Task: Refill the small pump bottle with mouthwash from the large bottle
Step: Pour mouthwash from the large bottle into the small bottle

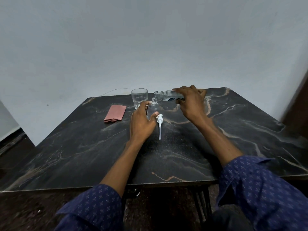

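1. Wall (150, 47), pale grey, runs behind the far table edge; a thin wire (115, 91) shows against it just past that edge.

2. Table (183, 155), dark marble-look top w/ pale and rust veins. We see the near edge square to us, far-right corner rounded, left edge slanting off toward a dark floor. Broad bare stretch across the near half and the whole right side; items sit bunched toward the far edge, centre-left.

3. Our right hand (190, 104), palm down, fingers curled over the large bottle (168, 95) and gripping its body. Bottle lies nearly horizontal, open neck pointing left, held above the table. Clear liquid inside.

4. Our left hand (141, 120), resting on the tabletop, fingers and thumb wrapped round the small pump bottle (152, 108) from the left. That bottle stands upright on the table, clear, neck open, directly below the large bottle's mouth. We can't tell whether liquid is passing between them.

5. Folded cloth (115, 113), pink, flat, left of our left hand, apart from it, w/ free surface on all sides.

6. Glass tumbler (139, 97), upright, near the far edge, just behind-left of the small bottle.

7. Pump head (159, 124), white, lying on its side w/ dip tube pointing toward us, just right of our left thumb.
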The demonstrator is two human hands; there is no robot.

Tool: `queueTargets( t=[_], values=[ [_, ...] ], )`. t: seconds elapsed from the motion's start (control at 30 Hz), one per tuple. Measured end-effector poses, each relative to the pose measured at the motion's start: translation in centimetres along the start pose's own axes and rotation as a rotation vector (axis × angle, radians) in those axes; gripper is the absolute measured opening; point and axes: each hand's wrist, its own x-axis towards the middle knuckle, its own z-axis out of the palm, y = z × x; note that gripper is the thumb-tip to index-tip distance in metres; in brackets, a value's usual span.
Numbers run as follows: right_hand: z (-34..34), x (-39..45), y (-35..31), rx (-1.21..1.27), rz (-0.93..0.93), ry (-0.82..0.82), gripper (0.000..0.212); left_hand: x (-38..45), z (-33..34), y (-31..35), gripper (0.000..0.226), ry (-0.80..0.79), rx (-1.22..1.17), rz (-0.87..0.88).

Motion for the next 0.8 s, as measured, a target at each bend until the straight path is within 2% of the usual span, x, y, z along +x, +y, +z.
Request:
queueTargets(
  t=[0.3,0.5,0.8],
  values=[
    [0.3,-0.5,-0.5,0.082,0.069,-0.085,0.044,0.1,0.1,-0.5,0.051,-0.008,0.000,0.001],
    [1.0,-0.9,-0.4,0.205,0.086,-0.130,0.049,0.2,0.3,-0.5,0.049,-0.025,-0.023,-0.016],
    [1.8,-0.2,1.0,0.581,0.390,-0.112,0.054,0.3,0.5,-0.9,0.047,-0.008,-0.030,-0.003]
  ],
)
